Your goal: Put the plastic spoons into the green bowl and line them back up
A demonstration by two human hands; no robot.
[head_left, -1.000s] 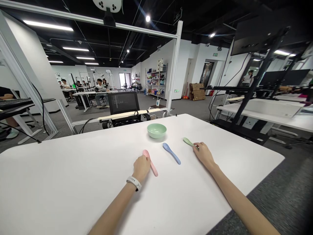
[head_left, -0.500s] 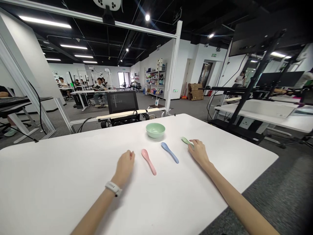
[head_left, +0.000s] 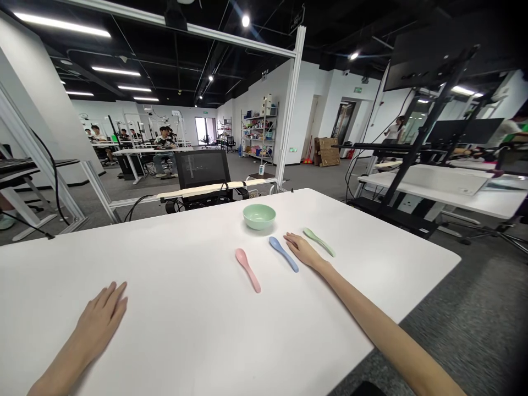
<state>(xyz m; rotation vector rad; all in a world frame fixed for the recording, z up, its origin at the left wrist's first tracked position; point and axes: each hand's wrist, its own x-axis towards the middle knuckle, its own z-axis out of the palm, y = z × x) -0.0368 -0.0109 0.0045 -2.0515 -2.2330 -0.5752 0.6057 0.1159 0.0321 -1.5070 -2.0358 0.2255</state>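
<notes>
My left hand (head_left: pixel 101 316) rests with fingers stretched out on the left part of the white table (head_left: pixel 177 330), holding nothing. Between the blue spoon (head_left: pixel 284 254) and the light green spoon (head_left: pixel 319 242) is my right hand (head_left: pixel 303 248), its fingers extended and nothing in it. Left of the blue spoon lies a pink spoon (head_left: pixel 248 270). All the spoons lie slanted, bowl ends away from me. Behind them a green bowl (head_left: pixel 259 217) stands upright, with no contents showing.
A metal frame (head_left: pixel 291 110) rises beyond the table's far edge, with an office chair (head_left: pixel 203 169) behind it. To the right stands a black monitor stand (head_left: pixel 416 148) beside another white desk (head_left: pixel 495 201). Several people sit at desks in the distance.
My left hand has moved left, away from the pink spoon, and its fingers have spread. My right hand has let go of the light green spoon and moved left toward the blue one.
</notes>
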